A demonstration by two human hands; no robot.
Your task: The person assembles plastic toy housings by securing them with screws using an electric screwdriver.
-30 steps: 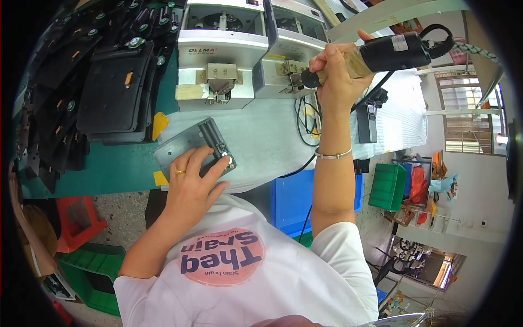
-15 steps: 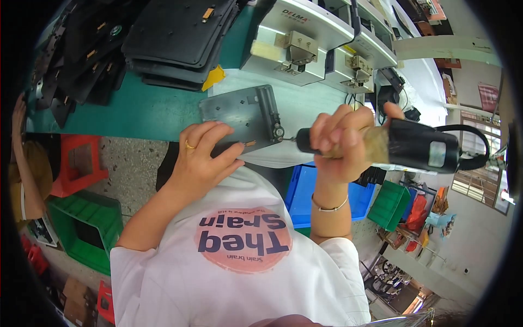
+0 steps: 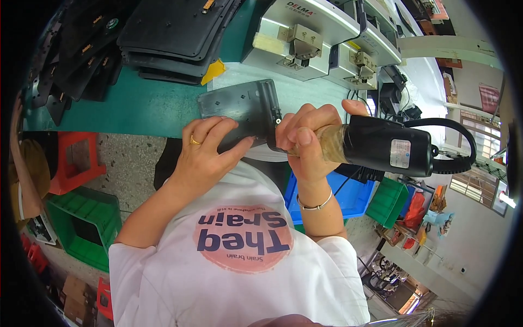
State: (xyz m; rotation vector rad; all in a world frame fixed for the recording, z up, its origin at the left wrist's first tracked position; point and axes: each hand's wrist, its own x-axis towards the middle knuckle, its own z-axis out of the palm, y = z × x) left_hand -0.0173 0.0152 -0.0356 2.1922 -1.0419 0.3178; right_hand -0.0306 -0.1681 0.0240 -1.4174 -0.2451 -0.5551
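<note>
A dark flat panel with small holes and a raised strip along its right side lies at the front edge of the bench. My left hand rests on its near left part, fingers apart, thumb reaching toward the near edge. My right hand is wrapped round the taped front of a black corded electric screwdriver, held sideways with its tip end toward the panel. The bit and the near right corner of the panel are hidden behind my right fingers.
Stacked dark panels stand on the green bench, with more fanned panels to the left. Two screw feeder machines sit behind. Below are a blue bin, a green crate and a red stool. Another person's arm shows far left.
My right hand has moved left with the screwdriver, bringing its front end up to the panel's right side. My left hand stays on the panel, almost unmoved.
</note>
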